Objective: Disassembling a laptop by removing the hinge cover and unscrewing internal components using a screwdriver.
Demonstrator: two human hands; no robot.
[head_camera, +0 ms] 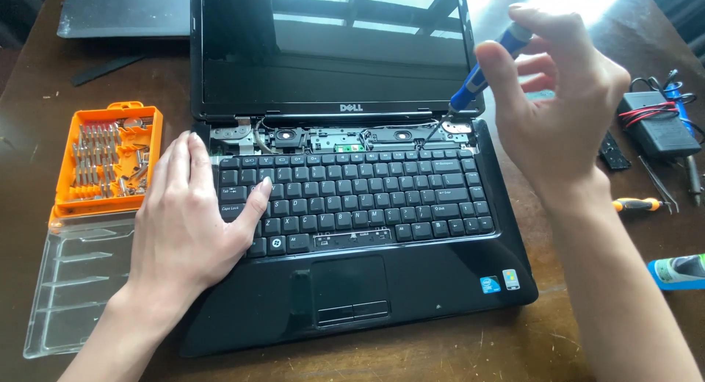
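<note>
The left hand (183,220) lies flat and open on the left end of the laptop (352,294) keyboard (352,195), holding nothing. The right hand (558,110) grips a blue screwdriver (477,77) by its top, the tip set down at the laptop's right hinge, above the keyboard. An orange bit case (106,158) sits just left of the laptop; a small orange screwdriver (639,203) lies to its right.

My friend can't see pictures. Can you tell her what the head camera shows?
A right hand holds a blue screwdriver with its tip at the hinge strip of an open black laptop. The left hand rests on the keyboard's left edge, beside an orange bit case.
</note>
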